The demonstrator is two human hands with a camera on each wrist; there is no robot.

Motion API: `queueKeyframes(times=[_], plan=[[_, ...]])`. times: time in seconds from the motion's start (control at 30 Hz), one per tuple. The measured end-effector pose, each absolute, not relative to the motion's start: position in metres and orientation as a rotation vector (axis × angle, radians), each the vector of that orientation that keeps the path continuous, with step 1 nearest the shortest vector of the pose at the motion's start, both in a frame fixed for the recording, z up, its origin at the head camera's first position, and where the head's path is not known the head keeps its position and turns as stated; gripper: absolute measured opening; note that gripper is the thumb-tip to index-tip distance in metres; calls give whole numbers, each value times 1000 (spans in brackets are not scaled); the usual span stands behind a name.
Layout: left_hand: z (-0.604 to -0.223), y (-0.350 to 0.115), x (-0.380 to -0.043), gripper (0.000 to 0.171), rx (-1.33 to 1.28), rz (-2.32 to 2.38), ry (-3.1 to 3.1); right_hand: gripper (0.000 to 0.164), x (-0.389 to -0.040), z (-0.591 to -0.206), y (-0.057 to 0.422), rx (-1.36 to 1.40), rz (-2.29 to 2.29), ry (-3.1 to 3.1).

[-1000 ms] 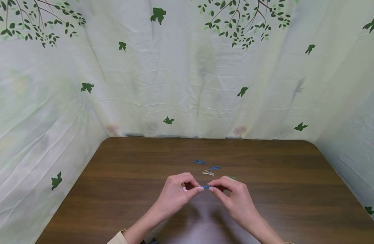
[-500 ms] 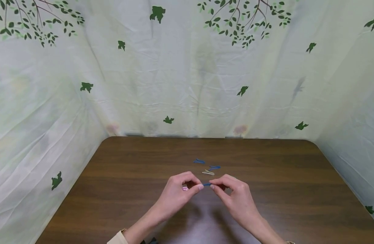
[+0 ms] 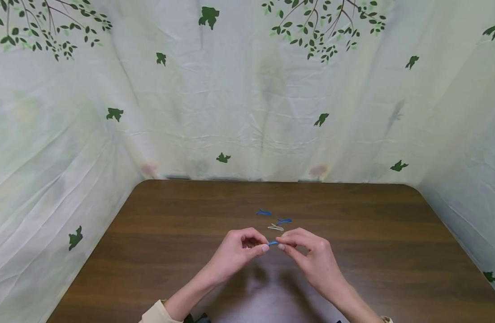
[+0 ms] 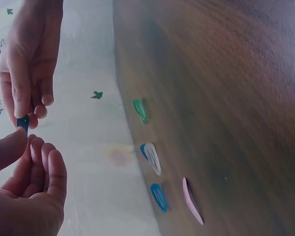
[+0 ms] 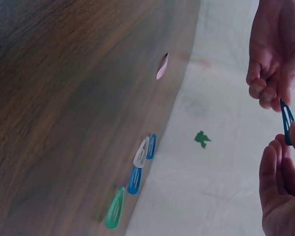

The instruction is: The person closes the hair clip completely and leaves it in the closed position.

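Clip [image 5: 287, 120], blue one, held up btwn the two: L grip [image 3: 233, 250] pinching one end, R grip [image 3: 314, 256] pinching the other, tips close but apart, clip clear of the surface [image 3: 171, 233]. Down there, 2 more blue clips [image 3: 263, 212], white clip [image 3: 275, 227] touching one, green clip [image 5: 115, 209] nearby, pink clip [image 4: 191, 202] off L.

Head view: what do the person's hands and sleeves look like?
The left hand and right hand are bare and ungloved. The left sleeve is light beige; only a sliver of the right sleeve shows, similarly coloured. A dark item near the left sleeve is too cropped to identify.
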State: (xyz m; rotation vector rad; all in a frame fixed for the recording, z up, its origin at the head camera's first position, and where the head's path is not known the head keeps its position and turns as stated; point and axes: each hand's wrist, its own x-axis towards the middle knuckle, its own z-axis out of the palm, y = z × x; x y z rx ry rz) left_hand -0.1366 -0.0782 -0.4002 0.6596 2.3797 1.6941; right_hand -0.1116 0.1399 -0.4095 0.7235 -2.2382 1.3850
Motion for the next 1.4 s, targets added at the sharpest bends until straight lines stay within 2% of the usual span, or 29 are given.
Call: queueKeyframes(times=[0.3,0.63,0.8,1.1,1.4], plan=[[-401,-78,-139,6,765,1631,2504,24,-113,-409,142,678,1437,-2340],[-410,-80,-147,9,1178,1521,2681,25,-122,-405,142,672,1367,-2480],[-410,-81,-153,10,1182,1487,2698,22,-128,-405,142,680,1386,-2522],[-414,-84,-164,9,979,1544,2590,21,-136,-405,143,652,1369,-2586],[-427,-84,-178,5,1044,1421,2634,19,-150,-420,143,647,1371,-2643]])
